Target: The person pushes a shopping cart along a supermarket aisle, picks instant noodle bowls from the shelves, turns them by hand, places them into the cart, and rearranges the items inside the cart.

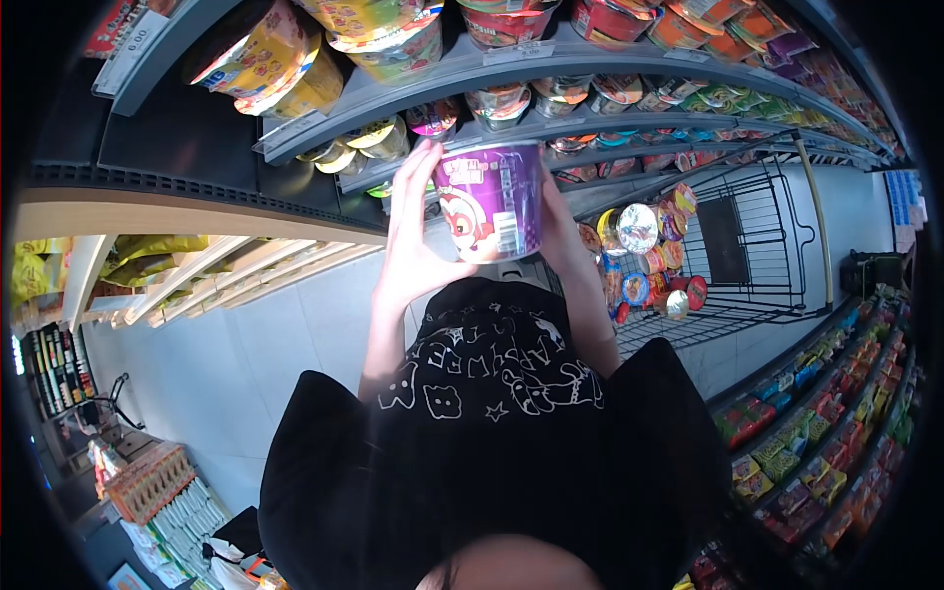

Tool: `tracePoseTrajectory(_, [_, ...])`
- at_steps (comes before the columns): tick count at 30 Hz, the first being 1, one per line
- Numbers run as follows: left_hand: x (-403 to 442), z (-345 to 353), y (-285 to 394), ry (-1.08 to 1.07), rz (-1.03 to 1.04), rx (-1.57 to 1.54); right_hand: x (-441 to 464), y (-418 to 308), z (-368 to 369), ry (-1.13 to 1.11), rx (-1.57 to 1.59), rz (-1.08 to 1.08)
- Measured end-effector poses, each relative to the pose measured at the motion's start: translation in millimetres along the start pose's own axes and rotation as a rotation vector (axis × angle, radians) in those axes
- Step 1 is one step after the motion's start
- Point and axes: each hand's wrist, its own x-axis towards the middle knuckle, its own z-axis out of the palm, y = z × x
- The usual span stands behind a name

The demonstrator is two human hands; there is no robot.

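Purple cup [492,202], held between left grip [409,231] and right grip [561,221], both spread around its opposite sides.

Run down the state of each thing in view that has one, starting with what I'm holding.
Purple cup: upright, held up, barcode facing the camera; lid seal can't be judged.
Left hand: gripping one side of the cup.
Right hand: gripping the opposite side.
Cart: partly loaded with packaged food.
Silver-topped cup: in the cart, top facing the camera.
Grey shelves: stocked with packaged cups.
Wooden rack: holding yellow bags.
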Motion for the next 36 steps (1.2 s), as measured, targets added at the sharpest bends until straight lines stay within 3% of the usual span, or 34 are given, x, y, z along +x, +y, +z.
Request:
tracePoseTrajectory(6, [-0.3, -6.4, 0.8, -0.03, 0.017, -0.015, -2.4, -16.5, 4.5, -0.162, -0.084, -0.002])
tracePoseTrajectory(8, [1.6, -5.2, 2.3, -0.05, 0.066, -0.031, -1.5, -14.6, 9.7, -0.201, -0.306, -0.164])
tracePoseTrajectory(14, [5.3, -5.8, 6.9, -0.011, 0.168, -0.112, -6.0, -8.6, 1.3, -0.182, 0.008, -0.07])
tracePoseTrajectory(16, [6.8, -5.3, 4.9, -0.036, 0.115, -0.145, -7.4, 4.4, -13.6, -0.189, 0.235, 0.037])
tracePoseTrajectory(20, [4.8, 1.6, -4.2, -0.096, 0.058, -0.262, -9.5, 8.7, -20.0, -0.232, 0.386, 0.059])
tracePoseTrajectory(25, [3.6, 6.4, -3.8, -0.073, 0.067, -0.3, -13.0, -1.3, -14.7, -0.231, 0.523, 0.083])
tracePoseTrajectory(28, [5.3, 6.5, -2.9, -0.069, 0.082, -0.302, -9.8, -7.0, -5.0, -0.18, 0.381, 0.019])
tracePoseTrajectory(32, [8.4, 7.9, -3.1, -0.071, 0.097, -0.291, -5.4, 1.1, -17.2, -0.241, 0.424, 0.009])
tracePoseTrajectory(36, [11.4, 6.5, 0.6, -0.152, 0.003, -0.17, -12.3, 2.5, -32.1, -0.199, 0.558, 0.132])
